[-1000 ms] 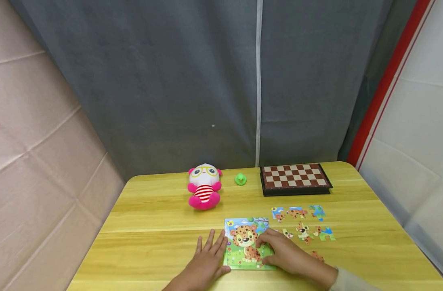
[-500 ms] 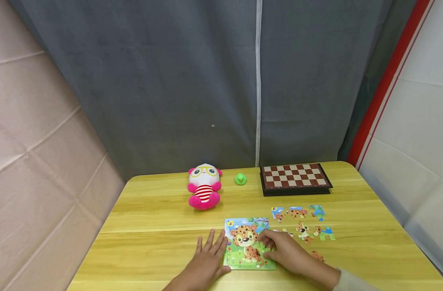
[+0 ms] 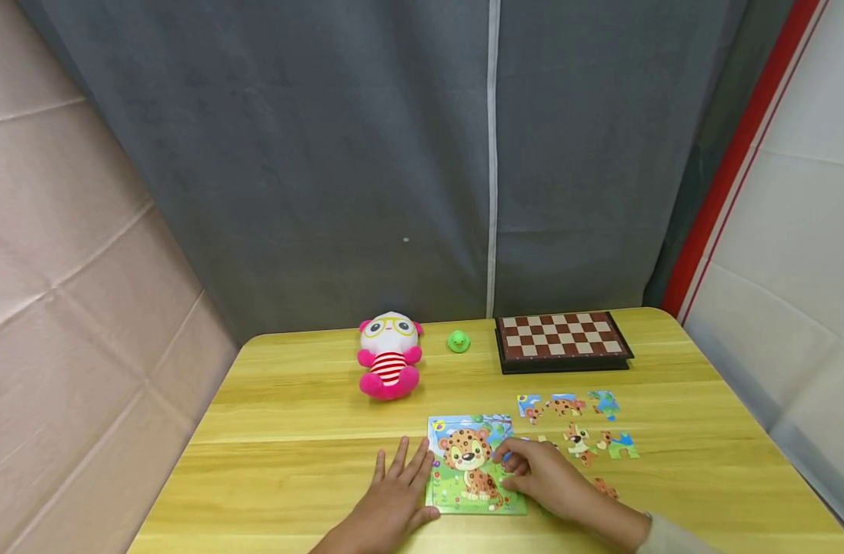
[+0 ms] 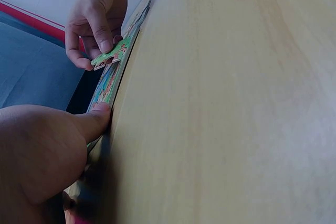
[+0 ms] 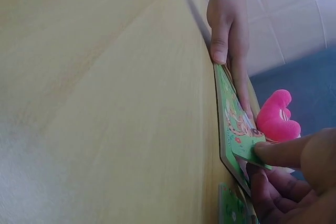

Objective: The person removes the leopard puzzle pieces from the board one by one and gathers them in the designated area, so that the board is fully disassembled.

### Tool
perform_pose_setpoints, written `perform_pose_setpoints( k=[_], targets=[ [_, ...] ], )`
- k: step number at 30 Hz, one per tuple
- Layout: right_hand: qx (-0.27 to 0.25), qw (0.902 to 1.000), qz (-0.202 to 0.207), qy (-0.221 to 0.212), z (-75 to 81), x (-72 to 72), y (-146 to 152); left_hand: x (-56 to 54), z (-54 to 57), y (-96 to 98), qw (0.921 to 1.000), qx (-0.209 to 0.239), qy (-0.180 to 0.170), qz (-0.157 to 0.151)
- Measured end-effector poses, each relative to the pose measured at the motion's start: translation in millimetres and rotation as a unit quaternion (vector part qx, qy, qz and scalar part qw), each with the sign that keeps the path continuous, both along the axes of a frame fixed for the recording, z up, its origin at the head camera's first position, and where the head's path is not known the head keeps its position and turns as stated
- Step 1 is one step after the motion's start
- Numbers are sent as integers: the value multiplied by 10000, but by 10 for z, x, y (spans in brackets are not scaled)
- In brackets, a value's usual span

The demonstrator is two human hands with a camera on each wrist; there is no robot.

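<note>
A leopard jigsaw puzzle [image 3: 463,492] in a flat square board lies near the front of the table. My left hand [image 3: 397,496] rests beside its left edge, fingers spread, with the thumb at the lower left corner. Over the board's right side, my right hand [image 3: 542,473] pinches a green puzzle piece [image 5: 247,153] between thumb and fingers. That piece is tilted up, one side raised off the board, as the right wrist view shows. In the left wrist view the thumb presses on top of the piece [image 4: 115,51], with the fingers beneath it.
Several loose puzzle pieces [image 3: 578,440] lie in rows right of the board, some partly hidden by the right hand. Farther back are a pink and white plush panda [image 3: 390,362], a small green duck [image 3: 458,342] and a folded chessboard [image 3: 563,338]. A grey curtain [image 3: 359,192] hangs behind.
My right hand has shifted slightly right, its fingers drawing back from the leopard picture and uncovering the board's lower right corner. The left hand stays in place.
</note>
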State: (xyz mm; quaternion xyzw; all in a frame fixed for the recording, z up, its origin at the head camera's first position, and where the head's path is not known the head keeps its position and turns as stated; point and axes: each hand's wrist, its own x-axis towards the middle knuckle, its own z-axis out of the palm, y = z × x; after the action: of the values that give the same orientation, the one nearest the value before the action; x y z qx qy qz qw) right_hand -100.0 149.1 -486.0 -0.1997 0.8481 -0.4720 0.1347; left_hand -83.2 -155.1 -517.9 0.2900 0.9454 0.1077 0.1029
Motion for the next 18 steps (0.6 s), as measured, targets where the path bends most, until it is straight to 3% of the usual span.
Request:
perform_pose_setpoints(
  k=[18],
  targets=[
    [-190, 9996, 96, -206, -13, -45, 88, 4, 1, -1, 9999, -28, -119, 12]
  ],
)
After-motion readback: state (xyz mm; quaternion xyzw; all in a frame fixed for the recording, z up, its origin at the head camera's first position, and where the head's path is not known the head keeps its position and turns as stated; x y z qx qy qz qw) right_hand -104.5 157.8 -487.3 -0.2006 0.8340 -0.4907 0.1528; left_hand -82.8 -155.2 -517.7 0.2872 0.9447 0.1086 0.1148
